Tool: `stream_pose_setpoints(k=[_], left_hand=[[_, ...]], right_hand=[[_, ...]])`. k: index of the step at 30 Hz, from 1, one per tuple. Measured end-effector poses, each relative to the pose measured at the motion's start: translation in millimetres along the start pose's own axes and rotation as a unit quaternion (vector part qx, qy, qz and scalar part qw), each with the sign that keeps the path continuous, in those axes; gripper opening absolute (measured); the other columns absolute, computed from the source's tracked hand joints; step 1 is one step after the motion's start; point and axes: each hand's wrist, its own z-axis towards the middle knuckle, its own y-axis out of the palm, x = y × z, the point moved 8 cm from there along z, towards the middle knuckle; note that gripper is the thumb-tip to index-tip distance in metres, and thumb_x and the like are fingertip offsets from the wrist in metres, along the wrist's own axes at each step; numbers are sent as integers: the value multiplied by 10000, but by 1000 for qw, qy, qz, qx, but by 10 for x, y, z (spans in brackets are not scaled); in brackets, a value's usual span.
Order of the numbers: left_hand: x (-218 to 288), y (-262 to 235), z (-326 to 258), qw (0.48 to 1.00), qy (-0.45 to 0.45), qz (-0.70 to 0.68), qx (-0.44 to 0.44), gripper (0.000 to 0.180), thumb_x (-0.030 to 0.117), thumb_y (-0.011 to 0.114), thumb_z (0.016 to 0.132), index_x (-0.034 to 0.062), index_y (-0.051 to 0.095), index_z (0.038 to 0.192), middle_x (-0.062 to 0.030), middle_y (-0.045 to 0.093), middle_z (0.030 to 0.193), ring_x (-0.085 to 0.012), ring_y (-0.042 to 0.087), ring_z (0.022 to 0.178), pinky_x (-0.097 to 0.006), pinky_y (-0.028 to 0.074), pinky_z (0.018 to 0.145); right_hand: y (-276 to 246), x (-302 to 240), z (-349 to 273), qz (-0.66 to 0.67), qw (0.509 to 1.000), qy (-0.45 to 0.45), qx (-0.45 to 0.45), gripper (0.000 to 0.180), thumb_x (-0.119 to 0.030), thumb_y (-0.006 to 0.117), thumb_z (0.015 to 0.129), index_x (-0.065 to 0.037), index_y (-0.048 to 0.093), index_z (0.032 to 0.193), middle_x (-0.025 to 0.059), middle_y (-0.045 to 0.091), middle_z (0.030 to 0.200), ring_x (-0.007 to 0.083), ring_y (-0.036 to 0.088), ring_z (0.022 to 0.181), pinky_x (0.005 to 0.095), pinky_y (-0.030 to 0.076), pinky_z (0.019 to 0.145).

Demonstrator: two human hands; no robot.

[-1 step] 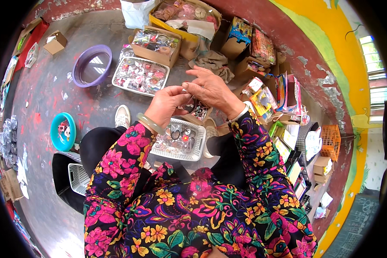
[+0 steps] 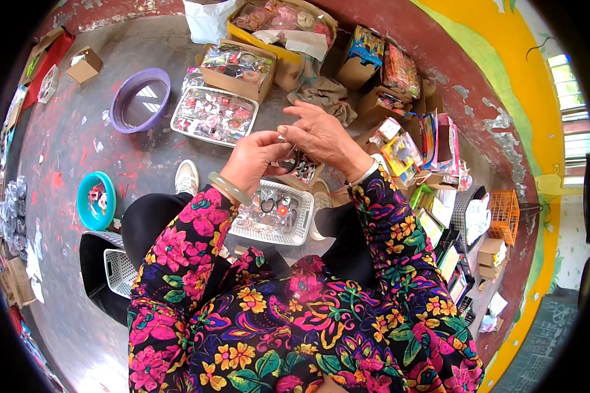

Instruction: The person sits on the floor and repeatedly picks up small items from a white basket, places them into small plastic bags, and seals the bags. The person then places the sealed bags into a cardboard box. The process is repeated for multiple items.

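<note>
Reference: the clock centre is the point where the fingertips meet; 12 o'clock is the top of the view.

Hands: The left hand enters from 7 o'clock, thumb and forefinger brought together in a pinch, with a pale bangle around the wrist. The right hand enters from 4 o'clock, its thumb at the left fingertips and its other fingers partly extended. Whether either hand grasps an item cannot be told; any piece between the fingertips is too small to identify.

Nearest items: A small box of dark accessories sits at 5 o'clock, just below the hands and partly hidden by them. A white basket sits at 6 o'clock, between the person's feet; it contains clear packets, with a dark ring and a red flower-shaped piece visible.

Surrounding items:
- Between 9 and 10 o'clock: a white tray filled with clear packets of pink and red pieces; farther out, a purple basin.
- 11 o'clock: an open cardboard carton filled with packets.
- Between 1 and 2 o'clock: a crumpled grey-brown cloth.
- Between 8 and 9 o'clock: a teal basin containing small red and black-and-white pieces.
- Between 3 and 4 o'clock, well apart: an orange crate.
</note>
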Motion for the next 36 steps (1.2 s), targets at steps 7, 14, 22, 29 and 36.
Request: stream_pose_setpoints(k=[7, 14, 22, 29, 36], left_hand=[[-29, 2, 33, 1000, 2, 2, -9, 136, 114, 559, 855, 64, 580, 980, -4, 625, 864, -88, 610, 757, -199, 488, 580], [-12, -126, 62, 998, 21, -56, 30, 153, 113, 527, 876, 45, 575, 1005, -33, 634, 894, -97, 611, 744, -194, 480, 568], [105, -301, 61, 984, 77, -142, 80, 166, 156, 553, 869, 55, 573, 1000, -36, 628, 901, -92, 596, 751, -184, 501, 561], [189, -191, -16, 988, 74, -132, 42, 239, 207, 502, 902, 38, 562, 1061, -41, 615, 975, -103, 592, 821, -183, 476, 613], [204, -204, 4, 988, 72, -139, 11, 265, 229, 489, 909, 27, 557, 1068, -52, 605, 1002, -153, 601, 893, -200, 486, 640]], right_hand=[[60, 43, 28, -12, 1000, -1, -14, 360, -319, 521, 863, -7, 655, 743, 208, 594, 1000, 337, 496, 1060, 379, 368, 932], [-132, 11, 7, -9, 993, -4, 119, 248, -252, 583, 822, -9, 624, 847, 185, 612, 937, 317, 574, 909, 362, 442, 809], [114, 294, -54, 200, 954, 222, 42, 330, -268, 684, 765, 28, 604, 885, 82, 635, 803, 115, 573, 722, 263, 463, 635], [158, 359, -46, 266, 934, 236, 43, 189, -178, 649, 783, 8, 620, 794, 9, 590, 688, 71, 506, 592, 226, 415, 528], [174, 388, -86, 380, 881, 280, 19, 151, -213, 646, 802, -68, 605, 806, -32, 582, 741, 47, 501, 659, 199, 385, 561]])
